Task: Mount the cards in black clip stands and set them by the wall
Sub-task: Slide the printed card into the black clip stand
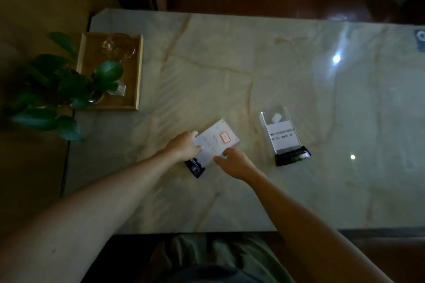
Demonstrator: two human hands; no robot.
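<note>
1. Both bare forearms reach forward over the marble counter (253,57).
2. The left hand (184,146) pinches the left edge of a white card (215,142).
3. The right hand (235,163) grips its near corner, fingers curled.
4. The card's lower edge meets a black clip stand (195,167); another mounted card (281,135) stands well to the right.

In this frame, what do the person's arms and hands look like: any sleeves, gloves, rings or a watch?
Both forearms are bare as far as the picture shows, with no sleeve in view. The left hand and right hand wear no gloves, and no watch or bracelet shows at either wrist. The picture is too dim to tell about rings.
</note>
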